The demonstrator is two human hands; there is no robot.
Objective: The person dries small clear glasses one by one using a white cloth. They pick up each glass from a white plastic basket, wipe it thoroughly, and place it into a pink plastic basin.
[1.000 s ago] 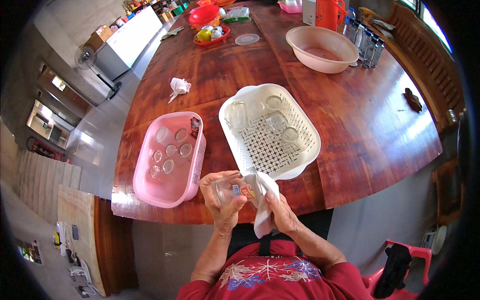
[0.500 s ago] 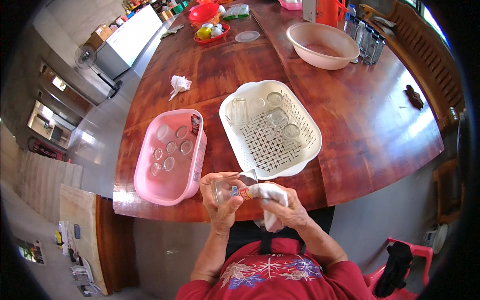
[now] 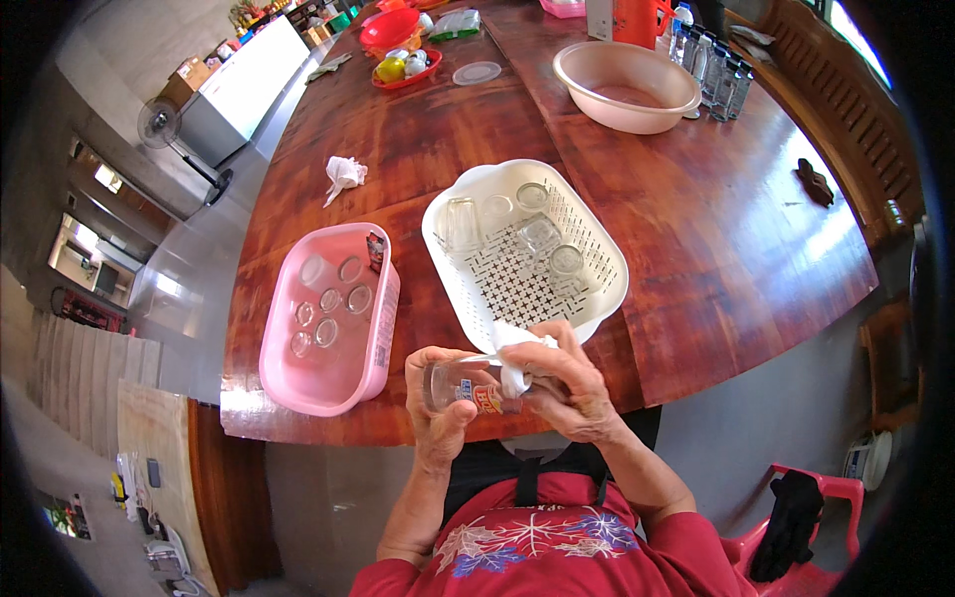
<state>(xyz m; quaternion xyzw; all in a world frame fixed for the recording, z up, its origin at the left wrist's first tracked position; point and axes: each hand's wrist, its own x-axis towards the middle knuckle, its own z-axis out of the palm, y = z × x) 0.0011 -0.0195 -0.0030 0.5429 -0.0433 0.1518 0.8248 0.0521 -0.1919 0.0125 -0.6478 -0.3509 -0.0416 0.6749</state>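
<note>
And the cloth comes up! Half a second ago the white cloth [image 3: 513, 360] trails below the right hand [image 3: 572, 386]; now it's bunched high against the mouth of the clear glass [image 3: 448, 384], so the wiping, I'd judge, is working around the rim. The left hand [image 3: 434, 410] stays curled about the glass's base end, thumb on the near side, keeping it tipped sideways. The right hand's grip is closed on the cloth, fingers arched over the opening (whether any cloth reaches inside, I can't tell). All this hangs over the table's [image 3: 423, 179] near edge, just before the white basket [image 3: 512, 294] with its glassware [image 3: 462, 225], the pink tub [image 3: 316, 380] off to the left.
</note>
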